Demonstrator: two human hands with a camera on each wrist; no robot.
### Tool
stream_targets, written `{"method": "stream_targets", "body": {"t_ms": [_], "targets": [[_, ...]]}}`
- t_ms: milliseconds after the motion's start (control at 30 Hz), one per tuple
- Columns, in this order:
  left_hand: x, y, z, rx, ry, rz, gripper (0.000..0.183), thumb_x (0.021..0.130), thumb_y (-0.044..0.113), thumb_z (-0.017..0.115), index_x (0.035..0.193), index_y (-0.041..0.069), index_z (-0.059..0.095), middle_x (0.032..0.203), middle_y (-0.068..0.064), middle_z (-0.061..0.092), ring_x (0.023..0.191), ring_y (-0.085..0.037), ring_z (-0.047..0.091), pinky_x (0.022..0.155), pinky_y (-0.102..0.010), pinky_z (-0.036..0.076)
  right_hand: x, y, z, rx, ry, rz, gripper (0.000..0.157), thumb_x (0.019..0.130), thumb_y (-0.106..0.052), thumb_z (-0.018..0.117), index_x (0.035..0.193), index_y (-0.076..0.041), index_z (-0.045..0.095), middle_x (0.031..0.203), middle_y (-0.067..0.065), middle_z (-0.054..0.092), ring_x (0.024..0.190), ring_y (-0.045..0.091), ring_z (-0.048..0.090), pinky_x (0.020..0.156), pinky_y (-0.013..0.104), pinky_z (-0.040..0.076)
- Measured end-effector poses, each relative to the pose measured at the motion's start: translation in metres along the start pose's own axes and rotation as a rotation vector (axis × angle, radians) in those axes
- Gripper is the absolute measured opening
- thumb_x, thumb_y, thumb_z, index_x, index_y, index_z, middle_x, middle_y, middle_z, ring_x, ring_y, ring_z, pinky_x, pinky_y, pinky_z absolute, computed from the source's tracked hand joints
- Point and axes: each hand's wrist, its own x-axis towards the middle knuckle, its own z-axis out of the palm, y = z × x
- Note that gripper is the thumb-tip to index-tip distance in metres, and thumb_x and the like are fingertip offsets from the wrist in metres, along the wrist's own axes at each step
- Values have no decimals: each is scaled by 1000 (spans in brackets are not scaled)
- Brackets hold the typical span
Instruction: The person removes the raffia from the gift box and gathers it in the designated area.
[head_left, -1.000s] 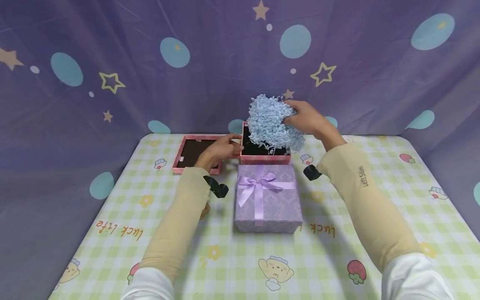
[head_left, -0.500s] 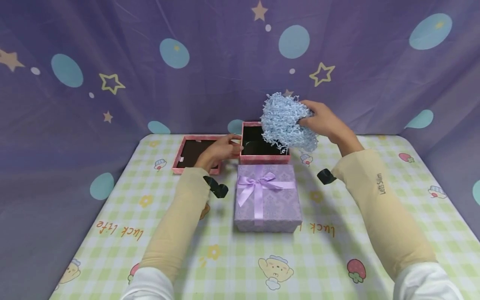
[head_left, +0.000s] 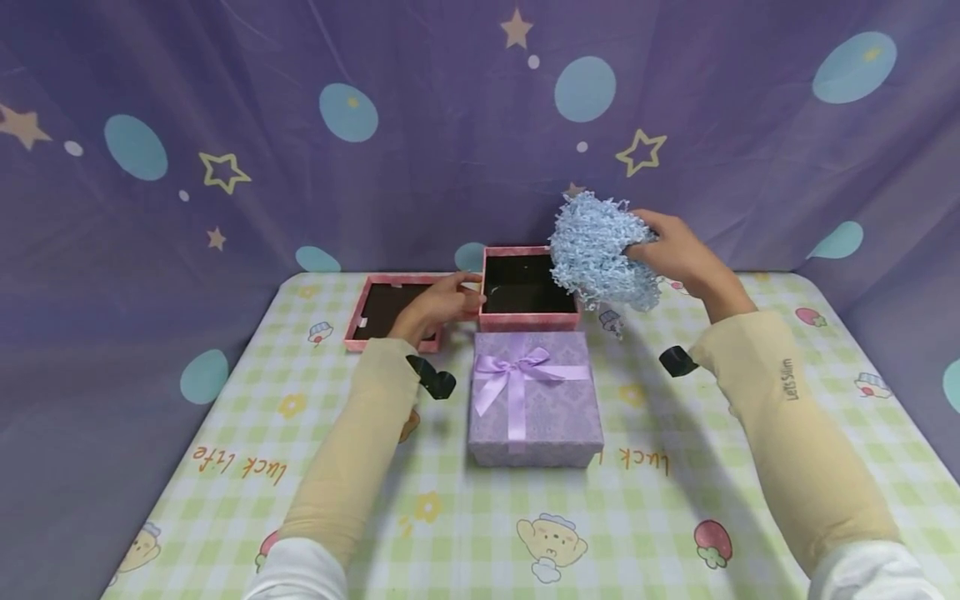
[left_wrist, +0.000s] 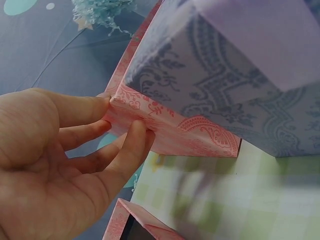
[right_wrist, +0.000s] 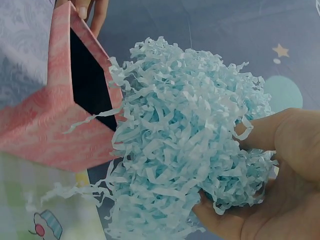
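Observation:
In the head view my right hand (head_left: 678, 250) grips a big clump of light blue shredded paper (head_left: 600, 250). The clump hangs in the air over the right edge of an uncovered pink box (head_left: 528, 320) with a dark inside. Loose strands trail from the clump (right_wrist: 165, 130) in the right wrist view, and part of my fingers is buried in it. My left hand (head_left: 442, 304) holds the pink box by its left wall, thumb at the rim. Fingertips (left_wrist: 136, 127) rest against the patterned pink wall (left_wrist: 200, 132) in the left wrist view.
A closed purple gift box (head_left: 536, 417) with a lilac ribbon bow stands just in front of the pink box. The upturned pink lid (head_left: 358, 337) lies to the left, partly under my left hand. A checked cloth (head_left: 352, 533) covers the table; a purple curtain (head_left: 450, 183) hangs behind.
My right hand has moved rightward with the shredded paper, from above the pink box to its right edge. More of the box's dark inside shows. The left hand stays in place.

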Motion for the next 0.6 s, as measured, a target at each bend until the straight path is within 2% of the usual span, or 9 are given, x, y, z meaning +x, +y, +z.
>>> {"method": "stream_targets", "body": {"t_ms": [233,333,467,600], "targets": [[0,-1,0,-11,3,5,55,96,5,52,147,4,31,136,-24,45,129,-39,46,104,-42,44,-4,11,-8,24,-2,28,58,91,-5,51,146,-11,37,148,17,38,134,33,33,102,51,36],[0,-1,0,-9,0,5,54,96,5,52,146,4,31,136,-24,44,129,-39,45,104,-42,45,-6,18,-10,32,-13,52,59,92,-6,51,148,-12,34,149,18,35,131,33,34,96,49,40],[-1,-1,0,-7,-12,4,54,97,6,51,146,4,30,137,-24,44,130,-39,44,105,-43,44,-9,25,-11,27,-37,100,61,95,-12,50,151,-14,27,153,17,28,130,35,35,89,49,44],[-3,0,-1,1,-26,-3,53,98,7,50,146,6,29,140,-23,43,132,-37,43,108,-44,41,-11,33,-13,20,-68,143,66,98,-18,48,154,-15,15,159,17,13,140,40,24,96,58,40]]}}
